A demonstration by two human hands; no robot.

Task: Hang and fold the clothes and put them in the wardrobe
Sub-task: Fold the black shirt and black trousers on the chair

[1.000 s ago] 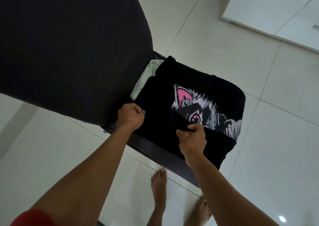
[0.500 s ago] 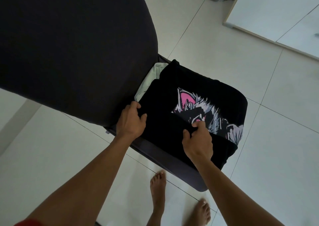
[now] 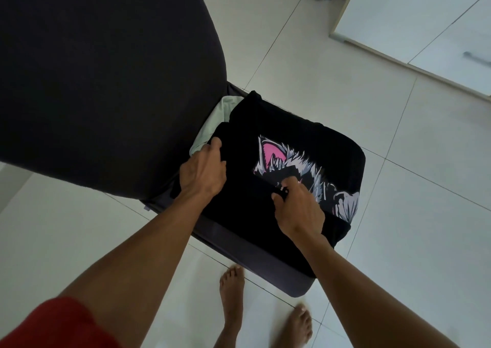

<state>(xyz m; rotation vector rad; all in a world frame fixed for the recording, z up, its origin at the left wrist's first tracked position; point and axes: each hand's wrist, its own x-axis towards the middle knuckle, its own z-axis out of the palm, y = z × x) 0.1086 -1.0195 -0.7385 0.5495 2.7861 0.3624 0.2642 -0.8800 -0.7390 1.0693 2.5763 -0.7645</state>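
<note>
Folding black T-shirt (image 3: 305,145) on chair seat (image 3: 247,252), frame centre.
Left hand (image 3: 203,173) gripping left edge, right hand (image 3: 299,209) pinching fold — next, likely: carrying fold over print, evenly.

1. A black T-shirt (image 3: 289,140) printed with a grey, white and pink animal face is lying partly folded on a dark chair seat, its near edge doubled up over the lower part of the print.
2. A pale green garment (image 3: 212,124) is lying beneath it, peeking out at the shirt's far-left side against the chair back.
</note>
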